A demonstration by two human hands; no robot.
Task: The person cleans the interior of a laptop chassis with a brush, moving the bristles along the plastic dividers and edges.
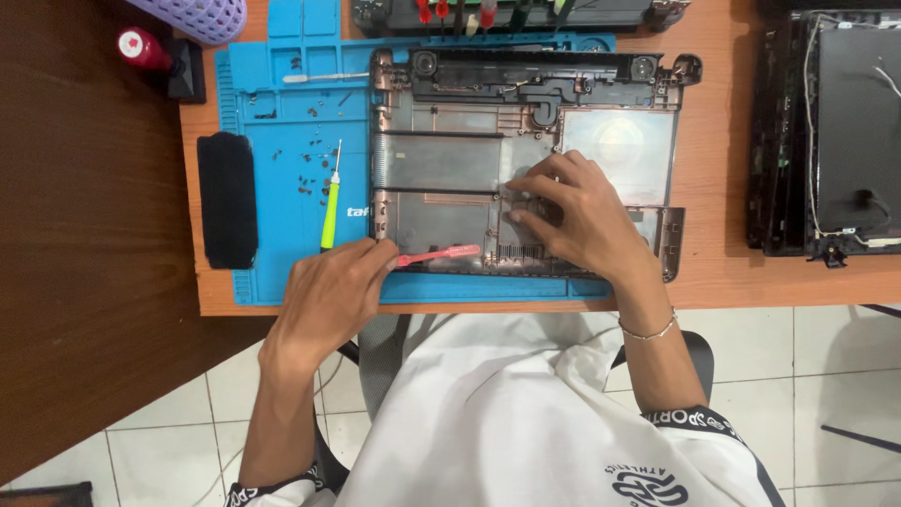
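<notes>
Left hand (330, 293) fingers pinch a pink tool (437, 253); right hand (572, 218) fingers, spread, seemingly press the laptop base (450, 160).

The right hand (577, 216) covers a part of the laptop bottom case (526, 160), so what its fingertips touch cannot be told. The handle of the pink tool (439, 253) is hidden inside the left hand (328, 296). The small screws (305, 178) on the blue mat (282, 113) are too small to tell apart. The top edge cuts off the purple basket (192, 17) and the tool rack (507, 14); the right edge cuts off the second laptop part (835, 131)
</notes>
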